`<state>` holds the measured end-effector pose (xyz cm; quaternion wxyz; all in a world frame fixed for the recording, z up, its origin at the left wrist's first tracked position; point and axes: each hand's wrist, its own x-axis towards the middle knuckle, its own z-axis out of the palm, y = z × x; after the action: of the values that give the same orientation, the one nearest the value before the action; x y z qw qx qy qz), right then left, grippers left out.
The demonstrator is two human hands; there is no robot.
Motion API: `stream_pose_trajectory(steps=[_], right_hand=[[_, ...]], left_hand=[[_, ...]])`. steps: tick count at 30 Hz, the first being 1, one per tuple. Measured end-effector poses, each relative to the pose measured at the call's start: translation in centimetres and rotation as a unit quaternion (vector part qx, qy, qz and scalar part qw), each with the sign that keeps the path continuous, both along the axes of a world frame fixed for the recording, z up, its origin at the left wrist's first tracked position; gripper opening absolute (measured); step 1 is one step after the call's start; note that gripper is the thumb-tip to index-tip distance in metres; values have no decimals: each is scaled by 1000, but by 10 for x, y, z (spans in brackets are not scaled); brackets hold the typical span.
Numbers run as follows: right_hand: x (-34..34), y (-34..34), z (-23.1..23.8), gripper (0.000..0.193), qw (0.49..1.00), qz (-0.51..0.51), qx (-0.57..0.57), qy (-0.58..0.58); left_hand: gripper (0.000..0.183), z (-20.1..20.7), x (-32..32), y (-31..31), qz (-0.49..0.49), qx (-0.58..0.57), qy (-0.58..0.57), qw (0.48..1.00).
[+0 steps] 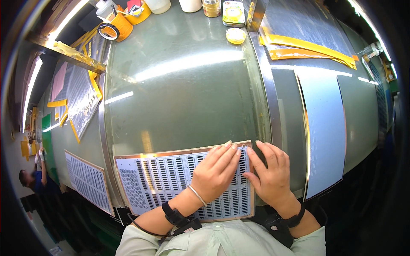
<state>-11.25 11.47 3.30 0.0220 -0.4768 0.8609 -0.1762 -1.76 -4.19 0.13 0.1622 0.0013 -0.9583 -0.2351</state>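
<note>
Slotted circuit panel (171, 177): is lying flat along the near edge of the green bench (183, 102), its copper-coloured border showing along its far side.
Left hand (217, 168): is resting on the panel near its far right corner, fingers stretched out and together; thumb not clear, so cannot tell whether it is pinching.
Right hand (271, 170): is spanning the panel's right edge by the same corner, fingers slightly spread, thumb standing apart from them.
Wrists: a metal bangle (197, 196) is circling the left one; a black strap (295, 219) is circling the right.
Bench, left: a second slotted panel (88, 181) is lying at the near edge.
Bench, right: a pale-blue panel (324, 132) is lying lengthwise, reaching the near edge.
Bench, far right corner of middle section: a round yellow tub (235, 36) is standing in front of a rectangular tin (233, 13).
Far left: a co-worker in blue (40, 181) is showing beyond the bench.
</note>
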Motion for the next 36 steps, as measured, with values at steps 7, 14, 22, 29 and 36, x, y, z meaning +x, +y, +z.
stream_pose_trajectory(steps=[7, 14, 22, 29, 36], right_hand=[[-7, -19, -4, 43, 979, -141, -78, -126], [-11, -30, -10, 31, 968, -145, -83, -185], [0, -24, -4, 23, 973, -70, -103, -196], [52, 9, 6, 32, 894, -145, -149, -398], [46, -1, -1, 71, 948, -141, -89, -271]], left_hand=[[28, 0, -30, -16, 68, 141, -23, 987], [26, -9, -32, -24, 42, 153, -8, 987], [17, -9, -31, -32, -3, 192, 20, 981], [18, -11, -30, -43, -40, 439, 13, 897], [20, -13, -37, -22, 47, 139, 36, 989]])
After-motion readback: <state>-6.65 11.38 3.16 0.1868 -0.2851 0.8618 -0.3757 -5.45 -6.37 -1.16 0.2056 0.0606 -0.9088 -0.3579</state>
